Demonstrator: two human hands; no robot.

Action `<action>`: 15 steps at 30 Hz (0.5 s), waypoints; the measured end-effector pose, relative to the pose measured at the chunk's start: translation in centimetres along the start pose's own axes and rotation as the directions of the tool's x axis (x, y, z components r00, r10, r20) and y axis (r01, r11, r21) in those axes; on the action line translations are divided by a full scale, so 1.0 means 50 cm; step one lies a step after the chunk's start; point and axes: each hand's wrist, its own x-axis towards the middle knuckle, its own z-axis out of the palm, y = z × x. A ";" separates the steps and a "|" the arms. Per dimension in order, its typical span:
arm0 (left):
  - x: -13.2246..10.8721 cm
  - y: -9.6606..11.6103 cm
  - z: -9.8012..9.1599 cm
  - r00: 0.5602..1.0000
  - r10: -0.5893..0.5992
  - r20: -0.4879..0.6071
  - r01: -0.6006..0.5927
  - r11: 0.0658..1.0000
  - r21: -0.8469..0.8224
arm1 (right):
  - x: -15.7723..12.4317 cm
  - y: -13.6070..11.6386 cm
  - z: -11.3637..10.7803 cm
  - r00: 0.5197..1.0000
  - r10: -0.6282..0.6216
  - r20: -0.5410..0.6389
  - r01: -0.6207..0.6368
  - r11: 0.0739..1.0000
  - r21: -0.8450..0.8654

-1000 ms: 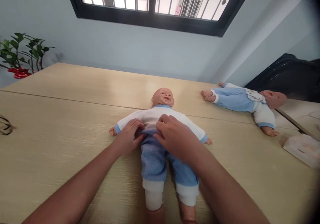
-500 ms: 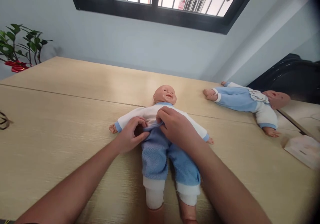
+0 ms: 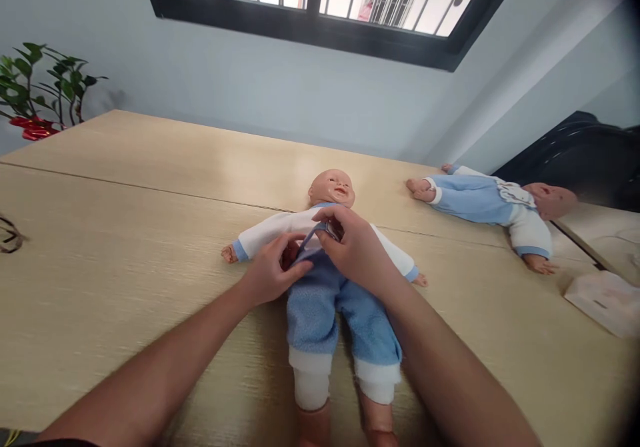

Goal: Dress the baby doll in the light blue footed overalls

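Observation:
A baby doll (image 3: 331, 188) lies on its back on the wooden table, head away from me, arms spread. It wears a white top with blue cuffs and blue fleece trousers (image 3: 313, 310) with white ankle bands. My left hand (image 3: 273, 267) pinches the waistband at the doll's belly, thumb and fingers closed on its left edge. Close beside it, my right hand (image 3: 355, 244) also has its fingers closed on the waistband, lifting the cloth slightly off the belly. The fingertips of both hands are partly hidden by the fabric.
A second doll (image 3: 470, 200) in blue and white lies at the table's back right. Near it are a black chair (image 3: 575, 154) and a pale, partly see-through packet (image 3: 603, 300). A potted plant (image 3: 45, 90) stands at the far left; a dark round object (image 3: 9, 235) lies at the left edge.
My right hand has raised the waistband a little, so its edge now slants up off the doll's belly. My left hand has shifted slightly right. The doll stays in place.

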 end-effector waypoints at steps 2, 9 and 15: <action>0.007 0.001 0.000 1.000 -0.007 -0.012 0.007 0.999 -0.036 | 0.003 0.007 0.006 1.000 0.003 -0.007 -0.003 0.998 0.063; 0.032 -0.015 -0.001 0.994 -0.108 -0.030 0.088 0.917 -0.390 | 0.003 0.017 -0.010 0.997 -0.068 0.025 0.067 0.998 0.017; 0.023 -0.017 -0.009 0.967 -0.168 0.192 0.227 0.908 -0.353 | 0.007 0.024 -0.011 0.983 -0.178 -0.034 0.171 0.974 -0.147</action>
